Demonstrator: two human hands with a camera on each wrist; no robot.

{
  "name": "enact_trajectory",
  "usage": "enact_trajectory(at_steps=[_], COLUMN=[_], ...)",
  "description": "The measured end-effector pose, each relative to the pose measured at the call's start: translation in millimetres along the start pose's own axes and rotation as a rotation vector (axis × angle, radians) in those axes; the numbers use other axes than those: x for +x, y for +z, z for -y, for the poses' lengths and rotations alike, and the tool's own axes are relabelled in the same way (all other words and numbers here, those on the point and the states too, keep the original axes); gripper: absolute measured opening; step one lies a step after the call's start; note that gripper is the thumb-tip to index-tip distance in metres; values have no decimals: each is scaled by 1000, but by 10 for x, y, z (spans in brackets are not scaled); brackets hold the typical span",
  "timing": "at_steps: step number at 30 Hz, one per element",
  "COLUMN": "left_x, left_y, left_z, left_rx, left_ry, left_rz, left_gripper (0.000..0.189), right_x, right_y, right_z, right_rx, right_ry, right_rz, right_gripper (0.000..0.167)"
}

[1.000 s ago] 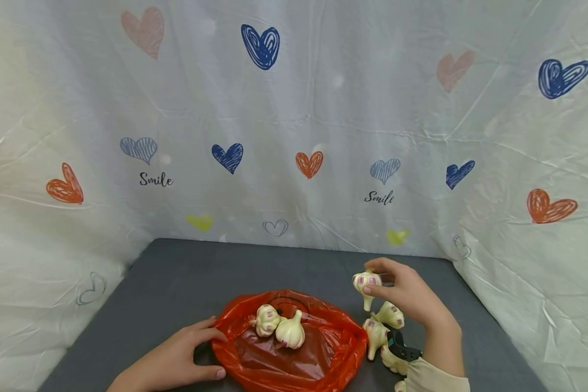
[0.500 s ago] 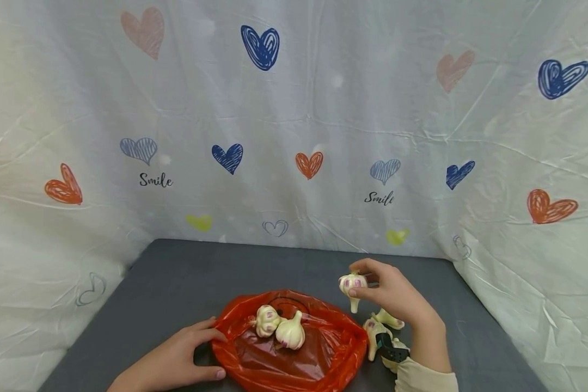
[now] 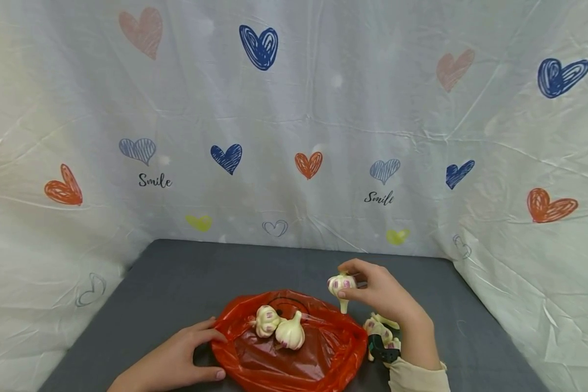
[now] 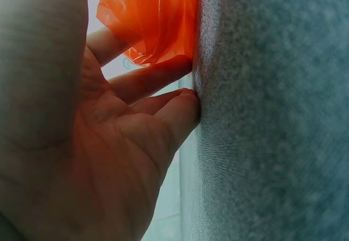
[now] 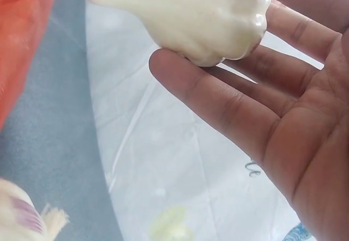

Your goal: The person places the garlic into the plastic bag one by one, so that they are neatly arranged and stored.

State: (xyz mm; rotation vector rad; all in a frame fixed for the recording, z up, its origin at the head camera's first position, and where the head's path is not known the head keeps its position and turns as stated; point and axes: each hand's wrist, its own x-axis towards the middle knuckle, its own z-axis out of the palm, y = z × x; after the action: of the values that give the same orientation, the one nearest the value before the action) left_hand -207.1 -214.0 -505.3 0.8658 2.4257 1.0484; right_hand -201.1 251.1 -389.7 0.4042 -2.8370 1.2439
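My right hand (image 3: 379,288) pinches a garlic bulb (image 3: 341,284) by its root end, and its stem points down. The bulb hangs in the air near the back right rim of a red plastic bag (image 3: 340,365). In the right wrist view, fingers and thumb hold the pale bulb (image 5: 202,17). The bag lies with its mouth spread wide; two garlic bulbs (image 3: 290,331) sit inside. My left hand (image 3: 178,354) rests against the bag's left side, fingers at the rim and thumb apart. In the left wrist view, its fingertips touch the table beside the orange-red bag (image 4: 152,20).
Several more garlic bulbs (image 3: 378,330) lie right of the bag, partly hidden by my right wrist and its black strap (image 3: 383,349). The dark grey table (image 3: 191,277) stretches back to a white curtain (image 3: 304,212) printed with hearts.
My right hand has moved left with the garlic bulb, from above the loose bulbs to the bag's back right rim. My left hand and the bag have stayed in place.
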Motion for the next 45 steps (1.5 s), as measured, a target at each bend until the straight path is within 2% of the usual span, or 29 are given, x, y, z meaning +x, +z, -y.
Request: enact_trajectory(at_steps=[30, 45], left_x=[14, -6], left_y=[0, 1], left_z=[16, 4], left_rx=[31, 20], left_ry=[15, 12], left_rz=[-5, 1], left_gripper=[46, 44], right_x=[172, 228], right_y=[300, 400], right_z=[46, 29], right_rx=[-8, -28], right_ry=[-96, -95], right_rz=[124, 154], right_gripper=[38, 37])
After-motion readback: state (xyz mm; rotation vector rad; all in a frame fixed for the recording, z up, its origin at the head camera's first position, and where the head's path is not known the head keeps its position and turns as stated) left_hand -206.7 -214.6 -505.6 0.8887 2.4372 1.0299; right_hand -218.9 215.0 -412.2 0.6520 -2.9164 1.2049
